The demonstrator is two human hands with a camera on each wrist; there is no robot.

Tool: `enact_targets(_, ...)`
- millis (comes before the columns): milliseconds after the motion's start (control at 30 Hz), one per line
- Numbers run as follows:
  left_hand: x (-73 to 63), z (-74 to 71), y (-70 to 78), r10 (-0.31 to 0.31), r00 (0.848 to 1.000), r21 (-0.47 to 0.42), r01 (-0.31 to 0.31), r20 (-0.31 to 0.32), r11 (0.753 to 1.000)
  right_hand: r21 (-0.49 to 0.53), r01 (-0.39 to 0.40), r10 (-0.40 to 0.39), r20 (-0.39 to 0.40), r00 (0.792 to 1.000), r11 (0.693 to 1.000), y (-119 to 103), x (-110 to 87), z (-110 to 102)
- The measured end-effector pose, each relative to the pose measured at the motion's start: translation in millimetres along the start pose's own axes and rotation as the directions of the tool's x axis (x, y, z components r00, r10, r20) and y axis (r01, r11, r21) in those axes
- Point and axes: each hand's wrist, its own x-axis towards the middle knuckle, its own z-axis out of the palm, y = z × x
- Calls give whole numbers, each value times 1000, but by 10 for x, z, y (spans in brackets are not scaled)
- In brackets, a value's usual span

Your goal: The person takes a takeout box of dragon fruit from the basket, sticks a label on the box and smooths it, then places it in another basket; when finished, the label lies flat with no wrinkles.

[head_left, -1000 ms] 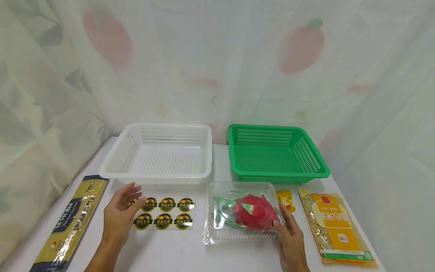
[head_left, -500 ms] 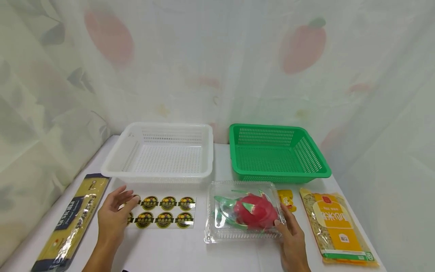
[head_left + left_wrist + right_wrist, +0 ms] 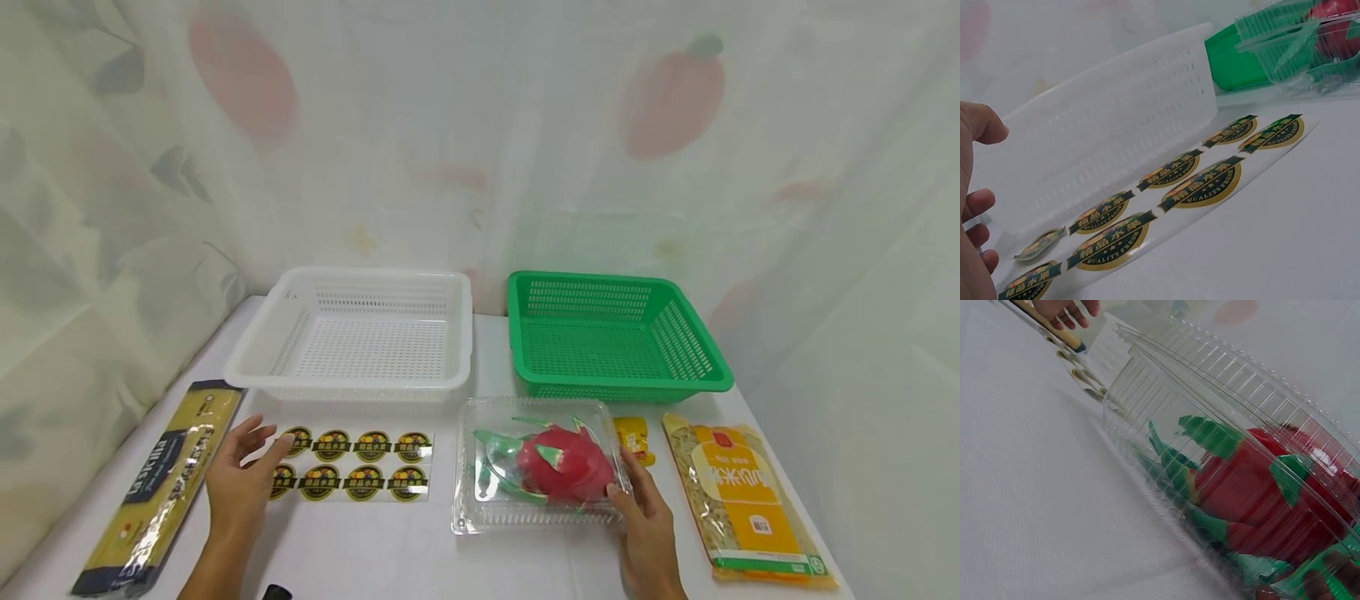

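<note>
My left hand (image 3: 243, 479) hovers at the left end of a sheet of round fruit stickers (image 3: 341, 467), thumb and fingers apart with nothing between them. In the left wrist view the far-row sticker (image 3: 1041, 244) nearest that hand looks wavy, its edge raised from the sheet. A shut clear plastic clamshell box (image 3: 480, 508) stands to the right, with a red dragon fruit (image 3: 562, 467) with green scales inside. My right hand (image 3: 647, 525) grips the box's right side, thumb on the rim; its fingertips (image 3: 1316, 584) show through the plastic in the right wrist view.
Behind stand a white basket (image 3: 345, 390) and a green basket (image 3: 615, 387). A spaghetti pack (image 3: 161, 483) lies at far left, a rice noodle bag (image 3: 750, 500) at far right. A small yellow packet (image 3: 633, 440) lies beside the box. A dark object (image 3: 277, 592) shows at the front edge.
My left hand has moved left and slightly down, uncovering more of the stickers at the sheet's left end. The dark object has come into view at the bottom. The right hand stays on the box.
</note>
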Motion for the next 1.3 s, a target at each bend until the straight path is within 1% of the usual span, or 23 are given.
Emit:
enact_targets(167, 51, -10, -90, -39, 999, 55, 39, -4, 998, -3, -11, 11, -3, 1000, 1000, 8, 11, 1)
enact_targets(400, 100, -12, -203, -50, 999, 135, 51, -10, 990, -2, 20, -20, 4, 1000, 1000, 28, 13, -2)
enact_targets(567, 121, 1, -252, -98, 995, 193, 94, 9, 977, 21, 46, -46, 11, 999, 999, 29, 3, -4)
enact_targets(633, 124, 14, -259, -111, 994, 204, 107, 10, 973, 23, 47, -47, 6, 999, 999, 23, -1, -4)
enact_targets(767, 119, 42, -257, -112, 994, 231, 109, 0, 967, 22, 41, -40, -11, 999, 999, 10, -4, -5)
enact_targets(967, 144, 96, -215, -137, 991, 263, 135, -12, 955, 38, 67, -67, 7, 998, 997, -14, -4, -36)
enact_targets(1100, 151, 106, -195, -151, 988, 294, 153, -33, 943, 56, 72, -73, 13, 997, 996, -11, -1, -31)
enact_targets(1300, 130, 108, -213, -125, 990, 347, 139, -61, 928, 56, 61, -61, 10, 998, 997, 0, -14, -12)
